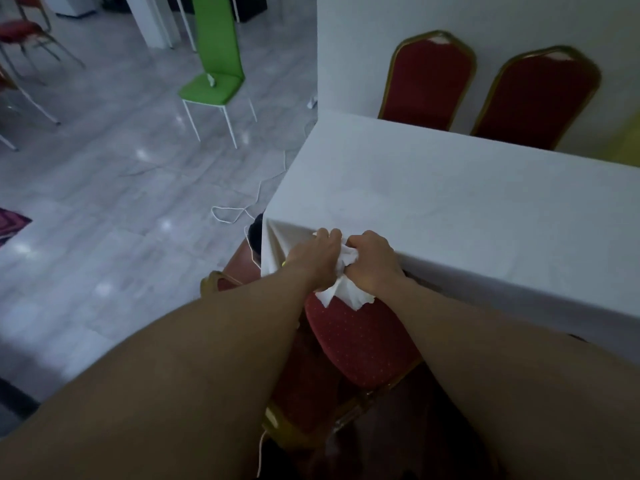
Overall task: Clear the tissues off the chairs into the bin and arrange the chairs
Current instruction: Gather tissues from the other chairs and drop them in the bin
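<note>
Above the red chair seat (360, 337), at the table's (450, 209) near edge, the left hand (317, 252) and right hand (372, 261) both clutch crumpled white tissues (341, 285). They look light, soft and tearable; bunching them whole seems safest.

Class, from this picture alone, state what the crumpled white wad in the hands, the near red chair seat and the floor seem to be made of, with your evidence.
Crumpled white wad: thin tissue paper, matte, with soft torn-looking edges. Near red chair seat: woven upholstery fabric, matte, dotted pattern; its frame looks gold-painted metal, probably. Pale grey floor: polished marble or marble-look tile, glossy, with veining and light reflections.
</note>
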`<act>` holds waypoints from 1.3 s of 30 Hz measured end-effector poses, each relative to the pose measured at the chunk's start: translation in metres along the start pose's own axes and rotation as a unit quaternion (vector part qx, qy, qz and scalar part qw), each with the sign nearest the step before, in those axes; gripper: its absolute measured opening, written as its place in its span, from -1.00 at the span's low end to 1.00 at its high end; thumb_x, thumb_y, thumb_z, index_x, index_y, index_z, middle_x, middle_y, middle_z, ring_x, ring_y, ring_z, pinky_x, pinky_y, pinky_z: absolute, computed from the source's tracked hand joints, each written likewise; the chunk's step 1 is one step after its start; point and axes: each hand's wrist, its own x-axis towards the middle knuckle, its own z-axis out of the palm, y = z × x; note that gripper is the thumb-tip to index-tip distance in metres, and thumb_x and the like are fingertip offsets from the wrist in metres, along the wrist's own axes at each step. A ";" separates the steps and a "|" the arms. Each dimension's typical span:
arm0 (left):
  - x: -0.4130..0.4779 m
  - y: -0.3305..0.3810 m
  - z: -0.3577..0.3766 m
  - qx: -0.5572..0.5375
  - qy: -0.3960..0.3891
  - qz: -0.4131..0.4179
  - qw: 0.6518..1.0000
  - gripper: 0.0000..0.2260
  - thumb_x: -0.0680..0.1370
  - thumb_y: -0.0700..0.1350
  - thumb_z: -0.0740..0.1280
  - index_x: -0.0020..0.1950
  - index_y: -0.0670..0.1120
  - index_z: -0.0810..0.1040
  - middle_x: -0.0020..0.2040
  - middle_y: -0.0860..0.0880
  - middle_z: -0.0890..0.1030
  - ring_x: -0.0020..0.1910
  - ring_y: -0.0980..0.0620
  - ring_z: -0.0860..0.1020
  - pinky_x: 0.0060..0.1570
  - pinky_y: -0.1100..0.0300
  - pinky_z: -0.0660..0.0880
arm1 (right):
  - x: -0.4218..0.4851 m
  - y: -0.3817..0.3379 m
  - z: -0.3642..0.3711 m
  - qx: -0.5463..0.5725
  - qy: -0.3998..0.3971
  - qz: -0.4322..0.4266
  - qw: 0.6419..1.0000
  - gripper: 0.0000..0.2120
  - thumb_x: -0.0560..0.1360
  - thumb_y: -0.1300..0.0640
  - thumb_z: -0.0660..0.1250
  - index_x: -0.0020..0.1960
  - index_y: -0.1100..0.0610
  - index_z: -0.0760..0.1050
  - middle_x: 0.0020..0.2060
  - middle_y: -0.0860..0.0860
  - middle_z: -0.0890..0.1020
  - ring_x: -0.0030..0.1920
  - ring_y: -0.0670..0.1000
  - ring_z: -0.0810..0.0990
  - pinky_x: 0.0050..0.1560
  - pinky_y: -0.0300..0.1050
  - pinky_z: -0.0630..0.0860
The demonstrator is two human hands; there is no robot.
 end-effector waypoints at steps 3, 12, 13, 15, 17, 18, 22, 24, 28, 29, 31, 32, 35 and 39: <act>-0.001 -0.026 -0.007 0.004 -0.018 0.021 1.000 -0.61 0.51 -0.14 0.37 0.26 -0.13 0.29 0.20 -0.14 0.41 0.16 -0.16 0.50 -0.04 0.01 0.50 | 0.005 -0.023 0.012 0.014 0.014 0.031 0.999 -0.90 0.44 0.25 0.35 -0.24 0.13 0.50 -0.24 -0.01 0.45 -0.30 -0.10 0.41 -0.40 -0.27 0.24; -0.008 -0.053 -0.013 -0.012 0.010 0.056 0.998 -0.58 0.52 -0.08 0.37 0.28 -0.12 0.29 0.20 -0.14 0.41 0.15 -0.15 0.50 -0.07 0.02 0.49 | 0.007 -0.049 0.018 0.017 0.034 0.057 0.998 -0.89 0.42 0.26 0.38 -0.25 0.12 0.51 -0.24 0.01 0.48 -0.27 -0.04 0.48 -0.40 -0.25 0.25; -0.010 -0.055 -0.014 -0.014 0.014 0.049 0.999 -0.59 0.52 -0.09 0.37 0.28 -0.12 0.29 0.20 -0.14 0.41 0.15 -0.15 0.50 -0.10 0.04 0.47 | 0.010 -0.053 0.018 0.012 0.035 0.052 0.998 -0.88 0.42 0.25 0.39 -0.26 0.11 0.51 -0.25 0.01 0.49 -0.26 -0.03 0.49 -0.39 -0.25 0.26; -0.013 -0.062 -0.016 -0.012 0.015 0.035 0.999 -0.58 0.51 -0.11 0.38 0.28 -0.13 0.28 0.20 -0.14 0.40 0.15 -0.15 0.49 -0.16 0.05 0.42 | 0.014 -0.060 0.022 0.007 0.032 0.041 0.999 -0.87 0.43 0.23 0.39 -0.28 0.11 0.50 -0.27 0.02 0.51 -0.26 0.00 0.51 -0.39 -0.23 0.28; -0.017 -0.073 -0.018 -0.010 0.014 0.024 1.000 -0.57 0.52 -0.11 0.38 0.30 -0.12 0.28 0.22 -0.13 0.40 0.17 -0.14 0.49 -0.18 0.06 0.40 | 0.019 -0.070 0.028 0.008 0.026 0.030 0.999 -0.88 0.42 0.23 0.39 -0.28 0.13 0.52 -0.29 0.02 0.53 -0.27 0.02 0.53 -0.39 -0.23 0.30; -0.018 -0.079 -0.019 -0.009 0.018 0.020 1.000 -0.57 0.52 -0.11 0.38 0.30 -0.12 0.28 0.22 -0.13 0.40 0.17 -0.13 0.48 -0.19 0.06 0.39 | 0.022 -0.075 0.032 0.006 0.027 0.027 0.999 -0.87 0.42 0.23 0.39 -0.28 0.12 0.52 -0.30 0.01 0.53 -0.27 0.01 0.53 -0.40 -0.23 0.30; -0.019 -0.117 -0.020 -0.018 0.024 0.019 0.999 -0.56 0.49 -0.13 0.41 0.28 -0.11 0.29 0.19 -0.11 0.41 0.15 -0.11 0.49 -0.20 0.07 0.40 | 0.039 -0.099 0.049 0.000 0.023 0.027 0.999 -0.83 0.42 0.22 0.38 -0.30 0.05 0.49 -0.31 -0.03 0.50 -0.30 -0.04 0.50 -0.41 -0.25 0.26; -0.013 -0.142 -0.025 -0.016 0.029 0.021 0.999 -0.56 0.47 -0.12 0.42 0.26 -0.09 0.29 0.17 -0.10 0.42 0.12 -0.10 0.50 -0.19 0.06 0.44 | 0.055 -0.114 0.060 -0.003 0.029 0.029 0.999 -0.87 0.42 0.21 0.38 -0.29 0.07 0.53 -0.33 -0.04 0.51 -0.31 -0.05 0.52 -0.42 -0.25 0.28; 0.006 -0.202 -0.037 -0.014 0.041 0.039 0.998 -0.54 0.48 -0.10 0.43 0.29 -0.10 0.31 0.20 -0.11 0.45 0.15 -0.11 0.51 -0.01 -0.03 0.57 | 0.096 -0.153 0.084 -0.011 0.044 0.033 0.998 -0.93 0.43 0.18 0.40 -0.23 0.09 0.55 -0.30 -0.05 0.47 -0.26 -0.02 0.52 -0.39 -0.28 0.26; 0.011 -0.219 -0.040 -0.017 0.039 0.045 0.998 -0.53 0.48 -0.10 0.43 0.30 -0.11 0.31 0.21 -0.12 0.45 0.16 -0.12 0.50 0.01 -0.04 0.57 | 0.108 -0.164 0.090 -0.011 0.048 0.036 0.998 -0.94 0.43 0.17 0.40 -0.22 0.09 0.56 -0.30 -0.05 0.46 -0.25 -0.02 0.51 -0.39 -0.29 0.24; 0.021 -0.255 -0.050 -0.022 0.036 0.052 0.998 -0.50 0.47 -0.11 0.44 0.32 -0.12 0.31 0.23 -0.14 0.45 0.18 -0.13 0.50 -0.01 -0.03 0.57 | 0.132 -0.190 0.104 -0.007 0.056 0.038 0.998 -0.97 0.43 0.16 0.42 -0.17 0.09 0.57 -0.27 -0.05 0.47 -0.24 -0.03 0.50 -0.36 -0.29 0.25; 0.026 -0.273 -0.055 -0.023 0.034 0.053 0.998 -0.49 0.47 -0.11 0.45 0.32 -0.13 0.31 0.23 -0.14 0.44 0.18 -0.13 0.50 -0.03 0.00 0.56 | 0.144 -0.202 0.111 -0.005 0.059 0.038 0.998 -0.97 0.44 0.16 0.43 -0.14 0.10 0.59 -0.25 -0.03 0.49 -0.23 -0.03 0.50 -0.31 -0.28 0.28; 0.037 -0.327 -0.069 -0.024 0.025 0.053 0.998 -0.50 0.45 -0.12 0.44 0.31 -0.13 0.31 0.22 -0.14 0.44 0.18 -0.14 0.50 -0.07 0.02 0.48 | 0.177 -0.241 0.133 0.006 0.070 0.035 0.997 -0.93 0.46 0.16 0.40 -0.13 0.17 0.60 -0.24 0.03 0.54 -0.21 0.02 0.54 -0.21 -0.19 0.37; 0.053 -0.383 -0.079 -0.013 0.028 0.063 0.998 -0.48 0.45 -0.10 0.46 0.33 -0.13 0.32 0.24 -0.14 0.45 0.21 -0.13 0.49 -0.06 0.10 0.41 | 0.209 -0.280 0.155 0.027 0.080 0.030 0.996 -0.88 0.49 0.19 0.37 -0.15 0.24 0.63 -0.26 0.14 0.61 -0.24 0.06 0.57 -0.20 -0.15 0.42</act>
